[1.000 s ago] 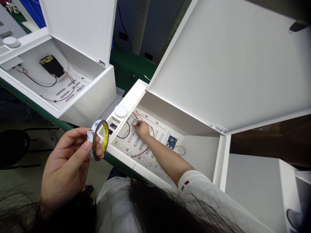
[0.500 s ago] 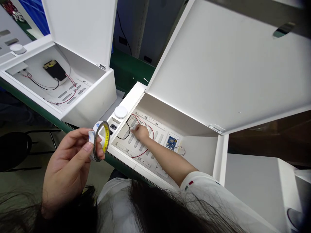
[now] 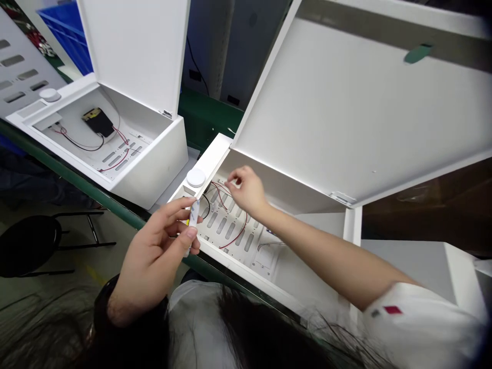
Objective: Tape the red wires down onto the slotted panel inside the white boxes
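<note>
My left hand [image 3: 161, 251] grips a roll of double-sided tape [image 3: 194, 212], seen nearly edge-on, its pale printed liner facing me and a bit of yellow core showing behind. It hovers at the front left corner of the nearer white box [image 3: 230, 261]. Raised over the inside of that box is my right hand [image 3: 248, 190], fingers curled and pinched together; whatever they hold is too small or hidden. Below it, red wires [image 3: 242, 230] and a black cable [image 3: 207, 207] lie on the slotted floor. My right forearm mostly covers a circuit board.
The large lid [image 3: 346, 113] of the nearer box stands raised behind my right arm. On the left, a second white box [image 3: 154, 164] holds a black module [image 3: 98, 121] with wires. A black stool [image 3: 31, 243] stands on the floor below the green table edge [image 3: 130, 215].
My right hand has lifted from the box floor and moved up and right. My left hand has brought the tape roll right, against the box corner in view, and turned it edge-on.
</note>
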### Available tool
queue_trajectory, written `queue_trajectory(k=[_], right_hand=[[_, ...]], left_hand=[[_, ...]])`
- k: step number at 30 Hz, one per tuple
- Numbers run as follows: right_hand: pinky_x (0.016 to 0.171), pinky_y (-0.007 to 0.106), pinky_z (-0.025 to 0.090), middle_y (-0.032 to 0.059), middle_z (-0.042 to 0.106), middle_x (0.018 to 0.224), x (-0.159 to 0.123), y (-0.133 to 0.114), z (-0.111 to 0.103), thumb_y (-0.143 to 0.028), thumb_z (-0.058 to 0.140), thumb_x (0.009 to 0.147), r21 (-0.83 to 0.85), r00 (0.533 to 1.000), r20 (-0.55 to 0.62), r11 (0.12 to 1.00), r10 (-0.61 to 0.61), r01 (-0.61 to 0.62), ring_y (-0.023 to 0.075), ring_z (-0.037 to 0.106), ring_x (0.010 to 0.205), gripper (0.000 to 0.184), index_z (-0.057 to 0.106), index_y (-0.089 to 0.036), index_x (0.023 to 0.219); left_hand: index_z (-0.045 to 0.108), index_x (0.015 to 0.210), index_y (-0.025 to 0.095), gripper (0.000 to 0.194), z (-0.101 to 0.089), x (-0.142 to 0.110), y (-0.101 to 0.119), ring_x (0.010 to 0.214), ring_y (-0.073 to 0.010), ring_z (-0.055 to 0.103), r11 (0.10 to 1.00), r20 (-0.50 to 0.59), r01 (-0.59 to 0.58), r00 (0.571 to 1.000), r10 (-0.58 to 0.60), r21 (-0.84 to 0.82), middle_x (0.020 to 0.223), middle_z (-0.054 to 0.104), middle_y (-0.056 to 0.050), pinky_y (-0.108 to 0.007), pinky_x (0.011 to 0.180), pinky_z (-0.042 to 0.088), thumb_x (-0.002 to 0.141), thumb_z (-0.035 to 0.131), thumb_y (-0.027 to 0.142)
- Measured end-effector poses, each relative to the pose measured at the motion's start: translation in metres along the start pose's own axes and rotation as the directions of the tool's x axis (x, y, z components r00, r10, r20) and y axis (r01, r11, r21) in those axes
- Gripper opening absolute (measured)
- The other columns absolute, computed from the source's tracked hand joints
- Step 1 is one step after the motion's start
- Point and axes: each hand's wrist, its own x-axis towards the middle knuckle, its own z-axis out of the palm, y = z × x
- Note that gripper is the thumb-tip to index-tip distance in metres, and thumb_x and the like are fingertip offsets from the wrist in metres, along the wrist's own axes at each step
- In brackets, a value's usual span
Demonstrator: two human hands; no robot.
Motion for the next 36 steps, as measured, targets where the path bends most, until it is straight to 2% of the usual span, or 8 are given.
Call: queue_trajectory(k=[3, 6, 9, 15, 21, 25, 30, 36], right_hand=[[0.077, 0.034, 0.044, 0.0042, 0.058, 0.095, -0.018, -0.046, -0.069, -0.027, 0.053, 0.091, 0.106, 0.933, -0.152, 0.933, -0.326, 0.343, 0.0163, 0.054, 0.084, 0.014, 0.065, -0.021, 0.095], [0.077, 0.035, 0.041, 0.0041, 0.059, 0.095, -0.052, -0.080, -0.110, -0.024, 0.052, 0.094, 0.012, 0.763, -0.034, 0.763, -0.646, 0.646, 0.0169, 0.054, 0.088, 0.016, 0.067, -0.025, 0.100], [0.076, 0.037, 0.036, 0.0053, 0.062, 0.097, -0.077, -0.092, -0.120, -0.020, 0.049, 0.095, -0.189, 0.650, 0.122, 0.625, -0.750, 0.757, 0.0189, 0.051, 0.090, 0.023, 0.067, -0.026, 0.108], [0.076, 0.037, 0.030, 0.0069, 0.060, 0.093, -0.086, -0.089, -0.117, -0.013, 0.046, 0.095, -0.407, 0.653, 0.244, 0.535, -0.717, 0.740, 0.0200, 0.045, 0.087, 0.023, 0.067, -0.021, 0.100], [0.076, 0.037, 0.028, 0.0069, 0.056, 0.088, -0.089, -0.087, -0.119, -0.013, 0.048, 0.095, -0.416, 0.689, 0.251, 0.567, -0.680, 0.711, 0.0212, 0.044, 0.087, 0.020, 0.065, -0.020, 0.089], [0.075, 0.037, 0.028, 0.0090, 0.057, 0.091, -0.090, -0.085, -0.118, -0.014, 0.049, 0.094, -0.430, 0.722, 0.271, 0.591, -0.637, 0.683, 0.0223, 0.044, 0.089, 0.020, 0.064, -0.018, 0.082], [0.073, 0.036, 0.032, 0.0096, 0.061, 0.087, -0.088, -0.075, -0.119, -0.016, 0.053, 0.092, -0.374, 0.767, 0.291, 0.670, -0.572, 0.641, 0.0214, 0.047, 0.085, 0.018, 0.065, -0.017, 0.079], [0.071, 0.032, 0.039, 0.0052, 0.065, 0.074, -0.091, -0.063, -0.124, -0.015, 0.057, 0.089, -0.229, 0.853, 0.217, 0.824, -0.475, 0.518, 0.0181, 0.052, 0.074, 0.012, 0.068, -0.018, 0.084]], left_hand=[[0.053, 0.131, 0.035, 0.038, 0.008, 0.004, 0.001, 0.068, -0.0100, 0.062, 0.996, 0.046, 0.029, 0.998, -0.033, 0.086, 0.100, 0.062, -0.002, -0.025, 0.067, 0.055, 0.093, 0.056, 0.030], [0.051, 0.134, 0.039, 0.041, 0.015, 0.007, 0.004, 0.069, -0.0104, 0.060, 0.967, 0.105, -0.027, 0.994, 0.001, 0.253, 0.101, 0.063, 0.000, -0.026, 0.068, 0.054, 0.094, 0.053, 0.030], [0.050, 0.137, 0.034, 0.045, 0.022, 0.009, 0.007, 0.076, -0.0134, 0.062, 0.900, 0.193, -0.151, 0.978, 0.076, 0.410, 0.102, 0.065, -0.001, -0.027, 0.074, 0.052, 0.094, 0.048, 0.021], [0.052, 0.136, 0.023, 0.044, 0.034, 0.012, 0.007, 0.081, -0.0172, 0.063, 0.765, 0.276, -0.338, 0.937, 0.216, 0.548, 0.090, 0.066, -0.004, -0.030, 0.085, 0.049, 0.094, 0.045, 0.014], [0.053, 0.135, 0.024, 0.044, 0.040, 0.012, 0.005, 0.074, -0.0171, 0.061, 0.738, 0.308, -0.376, 0.922, 0.236, 0.561, 0.081, 0.064, -0.002, -0.028, 0.078, 0.049, 0.093, 0.046, 0.012], [0.055, 0.133, 0.022, 0.040, 0.046, 0.014, 0.003, 0.074, -0.0182, 0.060, 0.747, 0.334, -0.347, 0.926, 0.176, 0.568, 0.082, 0.064, -0.003, -0.029, 0.071, 0.046, 0.095, 0.045, 0.018], [0.041, 0.146, 0.022, 0.051, 0.052, 0.018, 0.000, 0.075, -0.0179, 0.060, 0.811, 0.346, -0.271, 0.934, 0.092, 0.518, 0.085, 0.066, -0.003, -0.030, 0.068, 0.044, 0.095, 0.048, 0.024], [0.061, 0.103, 0.021, 0.016, 0.054, 0.024, 0.000, 0.072, -0.0139, 0.060, 0.933, 0.357, -0.119, 0.934, -0.011, 0.341, 0.082, 0.065, 0.000, -0.026, 0.065, 0.044, 0.093, 0.050, 0.026]])
